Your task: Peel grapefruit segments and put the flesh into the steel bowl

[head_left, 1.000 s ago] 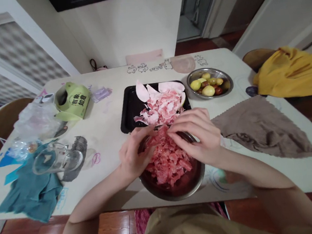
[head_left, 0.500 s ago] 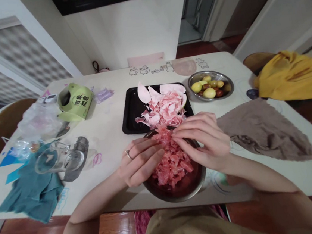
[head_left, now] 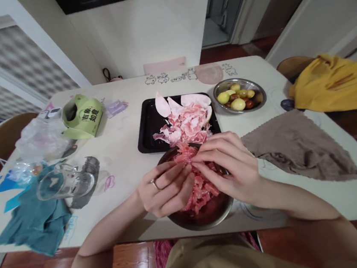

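Note:
A metal bowl (head_left: 205, 225) near the table's front edge holds a heap of torn pink-red pomelo flesh (head_left: 201, 193). Over its left side, my left hand (head_left: 168, 189) has its fingers closed in a pinch. My right hand (head_left: 230, 166) comes in from the right, thumb and fingertips closed too. Both sets of fingertips meet on a piece of pomelo flesh (head_left: 186, 154) above the bowl. Just behind, a black tray (head_left: 148, 128) carries pale pink membrane scraps (head_left: 185, 124) and thick white-pink peel pieces (head_left: 162, 105).
Right of the tray stands a steel bowl (head_left: 263, 100) of small green and brown fruits. A brown cloth (head_left: 306, 149) and a yellow cloth (head_left: 334, 84) lie right. On the left are a glass mug (head_left: 64, 183), a teal cloth (head_left: 35, 223), plastic bags (head_left: 42, 139) and a green visor (head_left: 82, 115).
My hands have drawn closer together over the bowl, so their fingertips now meet at the pomelo flesh. The camera view has shifted slightly.

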`<state>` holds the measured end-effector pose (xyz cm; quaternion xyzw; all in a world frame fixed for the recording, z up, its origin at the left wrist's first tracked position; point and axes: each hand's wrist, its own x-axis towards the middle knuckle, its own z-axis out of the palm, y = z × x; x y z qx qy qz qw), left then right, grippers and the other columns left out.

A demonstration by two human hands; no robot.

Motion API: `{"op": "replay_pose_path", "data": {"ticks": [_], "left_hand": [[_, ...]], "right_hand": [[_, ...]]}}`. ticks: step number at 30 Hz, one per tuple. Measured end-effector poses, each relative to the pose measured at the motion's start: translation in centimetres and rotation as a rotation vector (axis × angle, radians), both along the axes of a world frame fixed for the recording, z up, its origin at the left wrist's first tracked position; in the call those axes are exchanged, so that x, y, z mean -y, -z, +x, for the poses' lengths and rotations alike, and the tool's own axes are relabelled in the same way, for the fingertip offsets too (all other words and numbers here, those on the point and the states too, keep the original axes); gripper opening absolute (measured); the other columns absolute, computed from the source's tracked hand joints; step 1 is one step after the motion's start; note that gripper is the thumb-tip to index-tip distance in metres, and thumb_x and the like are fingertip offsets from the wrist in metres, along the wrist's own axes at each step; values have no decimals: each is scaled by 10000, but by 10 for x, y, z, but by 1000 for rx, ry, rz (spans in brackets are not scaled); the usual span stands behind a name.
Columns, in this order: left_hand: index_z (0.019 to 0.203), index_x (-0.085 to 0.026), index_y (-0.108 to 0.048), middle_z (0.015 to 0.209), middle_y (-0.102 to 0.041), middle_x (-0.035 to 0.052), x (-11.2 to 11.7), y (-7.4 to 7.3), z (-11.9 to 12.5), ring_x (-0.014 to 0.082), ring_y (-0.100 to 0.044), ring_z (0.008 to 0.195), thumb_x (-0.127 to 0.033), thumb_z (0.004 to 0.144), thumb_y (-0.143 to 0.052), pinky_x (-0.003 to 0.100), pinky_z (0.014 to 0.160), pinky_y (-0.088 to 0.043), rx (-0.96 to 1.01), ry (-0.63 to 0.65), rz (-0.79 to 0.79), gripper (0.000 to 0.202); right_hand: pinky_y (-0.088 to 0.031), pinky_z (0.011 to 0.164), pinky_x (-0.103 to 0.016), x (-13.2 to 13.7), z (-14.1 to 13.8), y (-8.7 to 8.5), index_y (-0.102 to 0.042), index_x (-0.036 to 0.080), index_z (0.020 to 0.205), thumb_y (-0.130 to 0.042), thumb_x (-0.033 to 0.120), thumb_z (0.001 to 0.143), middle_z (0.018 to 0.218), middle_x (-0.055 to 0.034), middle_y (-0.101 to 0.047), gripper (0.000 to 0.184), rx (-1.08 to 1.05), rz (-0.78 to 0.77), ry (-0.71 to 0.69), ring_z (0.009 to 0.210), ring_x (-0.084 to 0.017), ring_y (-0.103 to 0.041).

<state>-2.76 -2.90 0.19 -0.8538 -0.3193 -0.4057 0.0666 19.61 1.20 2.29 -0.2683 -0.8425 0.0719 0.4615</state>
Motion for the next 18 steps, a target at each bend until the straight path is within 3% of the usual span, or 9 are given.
{"op": "replay_pose_path", "data": {"ticks": [2, 4, 7, 11, 18], "left_hand": [[1093, -235, -714, 1112, -801, 30, -10, 5, -1, 179, -757, 1077, -144, 973, -598, 321, 930, -673, -144, 78, 282, 190], [1041, -223, -724, 1117, -798, 37, -17, 5, -3, 189, -723, 1175, -172, 988, -580, 306, 939, -673, -183, 146, 362, 162], [998, -206, -721, 1108, -798, 56, -21, -3, -4, 244, -677, 1259, -176, 978, -596, 363, 974, -671, -184, 162, 323, 130], [964, -170, -725, 1035, -811, 80, -17, -13, -6, 277, -705, 1203, -146, 940, -648, 368, 981, -667, -237, 202, 307, 85], [1042, -242, -728, 1115, -799, 22, -21, -5, -11, 231, -694, 1227, -152, 923, -679, 311, 1004, -646, -153, 287, 203, 157]], "right_hand": [[-543, 871, -417, 1, 1, 1, -684, 212, 1037, -697, 92, 868, 973, -48, -724, 208, 12, -41, -7, 933, -207, -644], [-547, 873, -416, 2, 1, 1, -679, 208, 1043, -680, 81, 872, 982, -52, -720, 214, 8, -68, -25, 938, -209, -647], [-550, 865, -397, 2, 2, -1, -672, 199, 1039, -662, 66, 878, 997, -59, -716, 209, 3, -111, -45, 941, -201, -647], [-543, 840, -355, 4, 2, -4, -675, 181, 1020, -647, 58, 889, 1002, -67, -712, 181, 10, -152, -40, 920, -176, -648], [-549, 840, -380, 6, 3, -6, -683, 198, 1026, -626, 75, 896, 1027, -76, -715, 188, 78, -94, 7, 943, -202, -659]]}}
